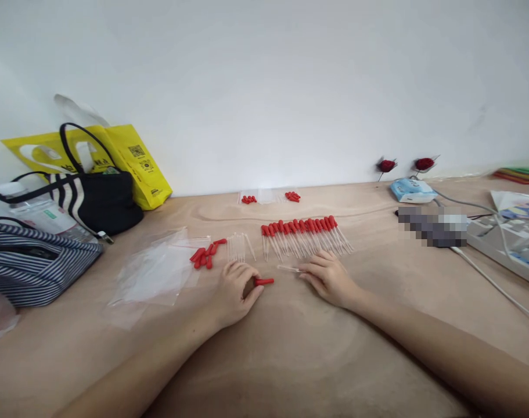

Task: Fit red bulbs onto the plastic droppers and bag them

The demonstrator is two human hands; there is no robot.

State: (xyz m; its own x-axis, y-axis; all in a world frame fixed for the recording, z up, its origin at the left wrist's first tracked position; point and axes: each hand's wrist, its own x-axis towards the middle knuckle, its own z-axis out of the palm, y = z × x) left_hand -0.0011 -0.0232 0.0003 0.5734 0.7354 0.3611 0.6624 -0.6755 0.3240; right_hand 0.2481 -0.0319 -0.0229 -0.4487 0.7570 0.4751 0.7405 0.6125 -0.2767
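Note:
My left hand pinches a red rubber dropper bulb between thumb and fingers, just above the table. Facing it, my right hand is closed on a clear glass dropper tube whose free end points left. Beyond my hands lies a row of droppers, glass tubes with red bulbs on their far ends. Left of that row are several bare glass tubes side by side. A loose pile of red bulbs lies beside them, partly over the clear plastic bags.
Small bags holding red bulbs lie by the wall. At left stand a yellow bag, a black bag and a striped pouch. A tissue pack, a cable and a power strip are at right.

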